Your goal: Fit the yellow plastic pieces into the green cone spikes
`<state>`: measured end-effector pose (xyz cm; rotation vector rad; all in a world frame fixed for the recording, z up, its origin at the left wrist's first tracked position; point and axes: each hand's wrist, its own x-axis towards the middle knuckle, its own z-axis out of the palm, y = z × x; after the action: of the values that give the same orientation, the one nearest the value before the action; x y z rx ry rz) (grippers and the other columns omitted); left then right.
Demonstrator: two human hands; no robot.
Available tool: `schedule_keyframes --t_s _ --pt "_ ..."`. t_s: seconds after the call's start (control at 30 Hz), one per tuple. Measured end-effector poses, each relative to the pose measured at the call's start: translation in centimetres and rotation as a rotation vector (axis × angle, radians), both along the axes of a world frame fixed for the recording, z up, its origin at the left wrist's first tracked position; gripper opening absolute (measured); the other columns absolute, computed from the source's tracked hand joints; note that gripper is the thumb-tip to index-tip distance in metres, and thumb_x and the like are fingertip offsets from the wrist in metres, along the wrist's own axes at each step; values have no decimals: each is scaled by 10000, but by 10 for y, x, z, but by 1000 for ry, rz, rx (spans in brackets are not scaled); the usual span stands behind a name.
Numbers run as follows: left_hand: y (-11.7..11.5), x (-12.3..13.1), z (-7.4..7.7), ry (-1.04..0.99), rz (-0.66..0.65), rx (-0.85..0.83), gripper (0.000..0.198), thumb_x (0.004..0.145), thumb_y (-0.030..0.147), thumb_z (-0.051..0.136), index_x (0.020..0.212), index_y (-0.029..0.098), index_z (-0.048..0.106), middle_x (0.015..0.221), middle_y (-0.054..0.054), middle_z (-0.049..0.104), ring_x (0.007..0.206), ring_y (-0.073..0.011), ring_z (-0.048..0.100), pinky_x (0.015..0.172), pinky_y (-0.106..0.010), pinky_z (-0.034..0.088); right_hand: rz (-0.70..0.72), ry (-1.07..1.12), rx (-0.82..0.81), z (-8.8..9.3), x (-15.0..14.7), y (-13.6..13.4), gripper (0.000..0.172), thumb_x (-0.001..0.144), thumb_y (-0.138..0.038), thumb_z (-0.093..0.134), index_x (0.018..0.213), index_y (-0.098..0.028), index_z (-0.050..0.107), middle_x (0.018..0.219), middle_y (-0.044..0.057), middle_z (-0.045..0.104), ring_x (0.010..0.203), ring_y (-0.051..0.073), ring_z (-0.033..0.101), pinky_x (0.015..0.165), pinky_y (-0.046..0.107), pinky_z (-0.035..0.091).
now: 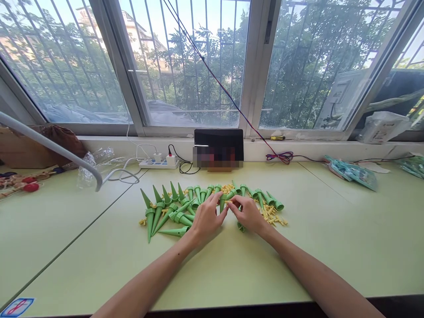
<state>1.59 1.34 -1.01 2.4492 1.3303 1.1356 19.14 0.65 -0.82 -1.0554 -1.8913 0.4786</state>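
Note:
My left hand (208, 217) is closed with thumb and fingers around a green plastic spike (222, 205), partly hidden by the fingers. Pinched in my right hand (249, 215) is a small yellow plastic piece (228, 202), close against that spike. Several hollow green spikes (150, 221) with wide capped ends lie to the left, some fitted one into another. More green spikes (270, 201) rest to the right, beside a scatter of yellow T-shaped pieces (273, 216). Another green spike end (241, 227) shows beneath my right hand.
A tablet (218, 145) stands against the window ledge. To its left are a white power strip (159, 164) and loose cables. Teal plastic packets (353, 172) lie at the right, and a grey curved arm (53, 143) crosses the left side. A yellow cutter (277, 138) is on the ledge.

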Motion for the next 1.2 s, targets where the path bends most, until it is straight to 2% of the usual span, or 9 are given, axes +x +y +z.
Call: schedule_keyframes --t_s 0.13,0.37,0.57,0.73,0.97,1.07,1.2 --pt "0 0 0 -1 1 -1 357 904 302 549 1246 202 524 971 -48 638 649 -146 604 658 -284 491 -23 -28 5 -1 0 0 307 968 -373 506 750 -188 620 686 22 663 608 156 582 586 264 408" --pt "0 0 0 -2 3 7 368 894 300 556 1249 212 519 945 -39 633 613 -138 580 645 -286 485 -3 26 -5 -1 0 0 141 923 -316 571 870 -190 607 727 20 665 649 158 608 621 258 452" --pt "0 0 0 -7 -4 -14 349 904 304 550 1238 210 517 974 -45 637 610 -135 583 645 -284 491 7 22 -4 -1 0 0 236 955 -362 528 814 -190 606 738 26 667 658 158 603 632 260 444" --pt "1 -1 -1 -14 -5 1 366 889 280 563 1246 212 523 1014 -53 652 626 -136 595 651 -286 493 0 -21 -13 0 0 0 313 982 -380 479 766 -192 605 685 18 650 602 151 570 579 258 404" --pt "0 0 0 -8 3 8 366 898 303 556 1251 215 517 964 -38 640 583 -124 567 636 -284 486 13 25 -15 -2 0 1 149 931 -327 565 883 -190 595 731 24 665 647 162 605 609 257 445" --pt "0 0 0 0 3 5 355 906 315 549 1245 215 522 930 -30 631 567 -122 556 630 -283 480 22 20 -18 -2 1 1 183 948 -331 536 846 -191 595 746 31 667 661 164 607 620 260 443" --pt "0 0 0 -1 -4 7 359 904 302 549 1250 215 516 990 -45 640 616 -135 584 656 -288 487 17 -12 -24 -2 1 1 273 979 -361 486 801 -192 604 712 22 653 627 155 580 592 259 410"
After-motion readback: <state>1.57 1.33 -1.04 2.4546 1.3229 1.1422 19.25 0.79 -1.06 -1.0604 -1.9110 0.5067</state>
